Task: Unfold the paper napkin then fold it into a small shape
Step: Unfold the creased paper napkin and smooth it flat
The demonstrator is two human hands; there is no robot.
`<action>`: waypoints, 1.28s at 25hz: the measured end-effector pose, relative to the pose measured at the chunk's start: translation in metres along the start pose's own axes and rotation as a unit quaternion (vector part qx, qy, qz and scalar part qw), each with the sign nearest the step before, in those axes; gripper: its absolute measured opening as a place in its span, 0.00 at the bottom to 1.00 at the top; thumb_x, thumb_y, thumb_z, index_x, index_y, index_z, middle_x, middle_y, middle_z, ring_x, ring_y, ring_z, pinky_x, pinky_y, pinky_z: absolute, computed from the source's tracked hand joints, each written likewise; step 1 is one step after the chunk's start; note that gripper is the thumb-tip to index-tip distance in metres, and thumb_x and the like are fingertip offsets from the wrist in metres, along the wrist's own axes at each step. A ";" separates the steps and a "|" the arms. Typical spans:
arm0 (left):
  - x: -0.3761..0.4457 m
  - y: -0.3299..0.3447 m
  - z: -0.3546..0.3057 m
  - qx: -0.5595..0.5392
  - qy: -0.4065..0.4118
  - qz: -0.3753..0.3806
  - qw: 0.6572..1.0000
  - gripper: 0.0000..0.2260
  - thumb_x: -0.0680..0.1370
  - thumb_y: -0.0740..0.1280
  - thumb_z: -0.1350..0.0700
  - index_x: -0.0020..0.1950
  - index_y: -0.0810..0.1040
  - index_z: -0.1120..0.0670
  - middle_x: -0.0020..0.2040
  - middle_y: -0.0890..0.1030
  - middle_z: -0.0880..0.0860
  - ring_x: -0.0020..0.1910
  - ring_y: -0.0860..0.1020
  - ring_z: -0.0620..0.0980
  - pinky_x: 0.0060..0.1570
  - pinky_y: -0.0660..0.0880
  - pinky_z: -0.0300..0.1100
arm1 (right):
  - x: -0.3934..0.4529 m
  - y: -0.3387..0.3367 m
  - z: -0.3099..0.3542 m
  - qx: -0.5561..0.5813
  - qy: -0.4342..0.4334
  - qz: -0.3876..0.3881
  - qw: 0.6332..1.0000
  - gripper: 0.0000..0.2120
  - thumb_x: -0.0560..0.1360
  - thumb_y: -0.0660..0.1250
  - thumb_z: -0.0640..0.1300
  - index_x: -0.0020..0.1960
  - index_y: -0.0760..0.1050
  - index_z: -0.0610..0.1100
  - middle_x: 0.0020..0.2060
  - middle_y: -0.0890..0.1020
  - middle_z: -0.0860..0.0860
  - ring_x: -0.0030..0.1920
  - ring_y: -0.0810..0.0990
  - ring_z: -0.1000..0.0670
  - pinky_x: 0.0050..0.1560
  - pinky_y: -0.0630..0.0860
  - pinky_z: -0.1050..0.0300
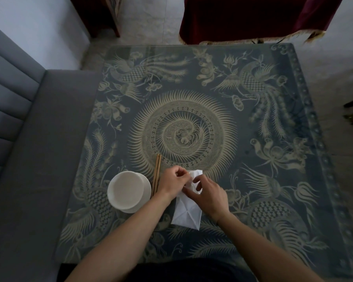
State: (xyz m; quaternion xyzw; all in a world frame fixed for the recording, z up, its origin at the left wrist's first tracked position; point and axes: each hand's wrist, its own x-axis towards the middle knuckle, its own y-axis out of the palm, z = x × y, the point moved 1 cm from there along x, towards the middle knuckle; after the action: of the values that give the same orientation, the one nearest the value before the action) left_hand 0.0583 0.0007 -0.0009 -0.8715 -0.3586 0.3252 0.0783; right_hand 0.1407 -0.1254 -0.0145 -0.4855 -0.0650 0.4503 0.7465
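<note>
Both hands, left hand (pixel 174 183) and right hand (pixel 209 195), pinch the creased paper napkin (pixel 186 214) at lower centre; it looks partly folded, final shape unfinished.

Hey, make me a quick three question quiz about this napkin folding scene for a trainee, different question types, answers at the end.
1. True or false: the paper napkin lies fully flat and unfolded on the table.
2. Multiple choice: the chopsticks lie (A) inside the bowl, (B) between the white bowl and the left hand, (C) to the right of the right hand.
3. Fill in: both the left hand and the right hand work on the napkin's ____ end, the one away from the person.

Key: 1 false, it shows creases and folded layers; 2 B; 3 far.
</note>
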 end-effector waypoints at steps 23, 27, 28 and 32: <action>-0.017 0.010 0.047 0.503 0.276 0.124 0.810 0.36 0.73 0.67 0.36 0.77 0.61 0.48 0.77 0.60 0.48 0.76 0.56 0.51 0.73 0.52 0.50 | -0.009 -0.041 -0.071 0.134 0.198 -0.062 0.969 0.08 0.75 0.67 0.45 0.37 0.75 0.48 0.33 0.79 0.51 0.38 0.77 0.47 0.35 0.70 0.54; -0.019 0.017 0.045 0.544 0.280 0.110 0.783 0.38 0.73 0.66 0.34 0.78 0.58 0.48 0.78 0.57 0.50 0.77 0.53 0.51 0.74 0.49 0.54 | -0.013 -0.045 -0.089 0.114 0.198 -0.056 0.972 0.04 0.76 0.66 0.46 0.45 0.78 0.48 0.36 0.80 0.53 0.41 0.79 0.47 0.40 0.76 0.51; -0.020 0.019 0.044 0.547 0.276 0.107 0.783 0.38 0.73 0.66 0.33 0.78 0.58 0.48 0.78 0.57 0.50 0.77 0.53 0.52 0.75 0.48 0.55 | -0.012 -0.045 -0.091 0.107 0.193 -0.054 0.974 0.04 0.76 0.66 0.47 0.47 0.78 0.48 0.37 0.81 0.53 0.42 0.79 0.47 0.42 0.77 0.50; -0.023 0.023 0.045 0.552 0.272 0.100 0.782 0.39 0.74 0.64 0.33 0.78 0.56 0.49 0.78 0.56 0.51 0.77 0.52 0.52 0.75 0.49 0.57 | -0.007 -0.049 -0.097 0.077 0.169 -0.053 0.981 0.12 0.76 0.65 0.48 0.60 0.75 0.52 0.46 0.83 0.51 0.48 0.80 0.45 0.43 0.76 0.51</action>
State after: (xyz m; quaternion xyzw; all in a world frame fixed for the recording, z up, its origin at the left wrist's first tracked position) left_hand 0.0313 -0.0358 -0.0328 -0.7626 0.0070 0.2233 0.6071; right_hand 0.2186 -0.2009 -0.0243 -0.4916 0.0711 0.3256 0.8045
